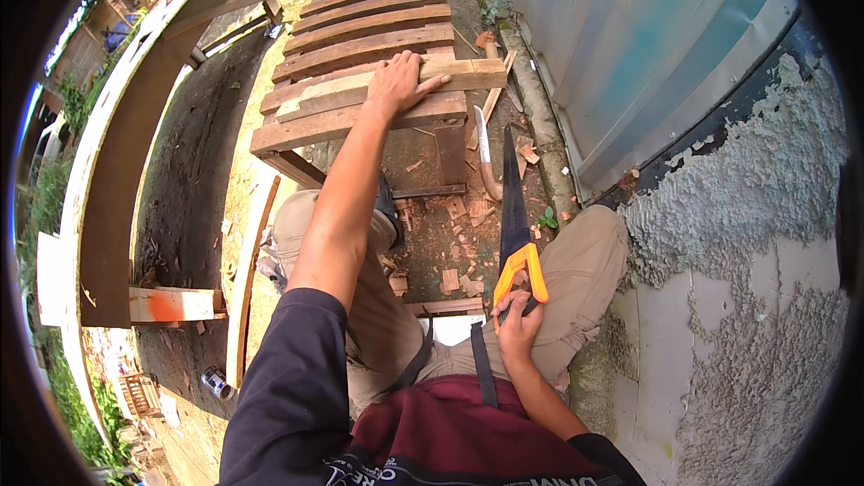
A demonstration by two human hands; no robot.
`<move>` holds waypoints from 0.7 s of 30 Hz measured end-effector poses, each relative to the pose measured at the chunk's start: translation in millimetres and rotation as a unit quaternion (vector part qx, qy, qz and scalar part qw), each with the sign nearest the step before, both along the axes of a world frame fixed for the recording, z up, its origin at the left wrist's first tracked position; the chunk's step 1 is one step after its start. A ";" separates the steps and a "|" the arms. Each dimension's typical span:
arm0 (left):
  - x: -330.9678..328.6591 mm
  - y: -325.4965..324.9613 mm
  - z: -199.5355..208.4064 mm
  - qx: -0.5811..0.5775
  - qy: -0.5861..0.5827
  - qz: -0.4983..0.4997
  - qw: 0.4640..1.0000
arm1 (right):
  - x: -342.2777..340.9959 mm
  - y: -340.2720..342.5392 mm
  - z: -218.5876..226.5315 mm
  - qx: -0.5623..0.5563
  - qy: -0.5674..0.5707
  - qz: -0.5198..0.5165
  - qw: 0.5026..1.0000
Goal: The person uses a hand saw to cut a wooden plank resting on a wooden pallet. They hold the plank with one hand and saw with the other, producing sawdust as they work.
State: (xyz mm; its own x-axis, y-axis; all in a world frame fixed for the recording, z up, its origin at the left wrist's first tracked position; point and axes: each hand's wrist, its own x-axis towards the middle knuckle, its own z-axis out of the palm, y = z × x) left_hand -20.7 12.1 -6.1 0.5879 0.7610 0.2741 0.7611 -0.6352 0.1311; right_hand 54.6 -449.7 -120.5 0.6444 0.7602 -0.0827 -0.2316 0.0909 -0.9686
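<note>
My left hand (400,85) lies on top of a thick wooden beam (477,75), pressing it against a slatted wooden bench (360,124). The thumb is spread to the right and the fingers reach over the beam's far side. The beam's right end sticks out past the slats. In my right hand (518,322), low by my right thigh, is a handsaw (515,225) with an orange and black handle. Its dark blade points up and away, apart from the beam. A long knife (484,146) with a curved wooden handle is just left of the blade.
Wood chips (456,207) litter the ground between my legs. A corrugated metal sheet (621,45) and a rough plaster wall (738,180) bound the right side. On the left stand a long curved wooden frame (112,162), a loose wooden strip (255,270) and a can (217,383).
</note>
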 end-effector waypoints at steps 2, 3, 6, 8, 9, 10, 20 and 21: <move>2.8 -1.1 -6.6 0.055 -0.004 -0.013 0.998 | 2.6 0.7 -3.5 0.001 -0.002 0.012 1.000; 2.5 -2.7 -9.5 0.085 -0.007 -0.022 0.996 | 2.3 1.5 -3.7 0.001 -0.003 0.012 1.000; 0.0 -3.0 -11.6 0.167 -0.016 -0.030 0.985 | -2.8 -2.0 -5.4 0.004 -0.002 0.017 1.000; 2.7 -1.1 -9.6 0.218 -0.008 -0.021 0.976 | -3.2 -0.4 -8.2 0.019 0.000 0.023 1.000; 3.3 -0.1 -12.5 0.243 -0.033 -0.028 0.969 | -3.8 -0.1 -6.2 0.016 -0.003 0.022 1.000; 3.9 1.9 -12.1 0.211 -0.035 -0.027 0.977 | -4.1 -0.7 -3.6 0.013 -0.007 0.020 1.000; 14.5 16.0 -11.8 0.064 -0.137 0.006 0.989 | -2.7 1.3 7.3 0.087 -0.035 0.004 0.996; 18.0 17.6 -7.8 0.038 -0.136 0.022 0.990 | -2.8 4.4 6.6 0.100 -0.017 -0.011 0.995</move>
